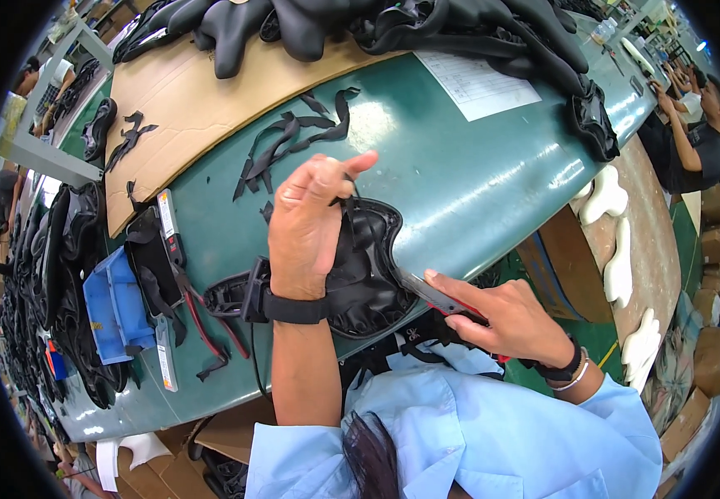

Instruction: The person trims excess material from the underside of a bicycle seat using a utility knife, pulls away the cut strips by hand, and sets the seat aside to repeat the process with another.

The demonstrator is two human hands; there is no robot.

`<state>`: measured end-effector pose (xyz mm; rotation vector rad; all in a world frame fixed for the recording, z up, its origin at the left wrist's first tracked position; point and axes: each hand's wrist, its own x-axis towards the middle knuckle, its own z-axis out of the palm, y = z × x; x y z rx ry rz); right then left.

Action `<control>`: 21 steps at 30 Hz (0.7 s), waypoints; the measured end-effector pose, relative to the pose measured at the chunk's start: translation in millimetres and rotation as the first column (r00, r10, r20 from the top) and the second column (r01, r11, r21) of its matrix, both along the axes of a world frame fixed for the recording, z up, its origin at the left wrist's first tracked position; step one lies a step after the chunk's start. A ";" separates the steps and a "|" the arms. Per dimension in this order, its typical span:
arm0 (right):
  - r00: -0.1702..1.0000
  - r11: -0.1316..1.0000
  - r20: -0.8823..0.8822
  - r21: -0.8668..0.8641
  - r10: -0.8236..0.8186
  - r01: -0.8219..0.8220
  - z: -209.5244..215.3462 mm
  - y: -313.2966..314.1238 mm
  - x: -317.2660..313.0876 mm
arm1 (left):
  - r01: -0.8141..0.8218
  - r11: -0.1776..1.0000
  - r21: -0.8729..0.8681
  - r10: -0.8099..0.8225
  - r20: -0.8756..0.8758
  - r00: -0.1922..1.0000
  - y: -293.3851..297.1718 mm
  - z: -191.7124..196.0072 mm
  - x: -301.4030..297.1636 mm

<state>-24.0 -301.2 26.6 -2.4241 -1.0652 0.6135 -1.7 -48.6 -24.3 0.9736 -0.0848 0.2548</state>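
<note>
A black saddle-shaped cover (364, 287) lies hollow side up at the table's near edge. Its narrow end (225, 298) reaches out to the left from behind my left wrist. My left hand (303, 212) is closed above the cover, pinching a thin black strip (349, 185) at its far rim; part of the strip is hidden by the fingers. In my right hand (516, 320) is a red and grey utility knife (451, 304), its tip against the cover's right edge. I cannot tell whether the blade is in the material.
Cut black strips (293, 137) lie beyond my left hand. At left are red-handled pliers (202, 320), a blue bin (115, 303) and a cardboard sheet (202, 104). Black covers (302, 29) pile up at the far side near a paper sheet (476, 83). A co-worker (697, 137) stands far right.
</note>
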 end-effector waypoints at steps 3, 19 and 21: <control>0.978 0.996 0.196 -0.063 0.069 -0.058 8.3 -6.0 -0.6 | -0.030 0.966 -0.255 0.017 -0.052 0.998 2.5 17.7 -3.1; 0.988 0.998 0.141 0.028 -0.067 0.063 -4.8 6.0 -17.4 | 0.081 0.670 0.738 -0.017 -0.093 0.995 -12.4 2.2 -34.4; 0.986 0.995 0.132 0.013 -0.099 0.098 -1.7 3.4 -31.6 | 0.005 0.972 0.233 0.038 -0.179 0.983 -14.8 -1.9 -35.5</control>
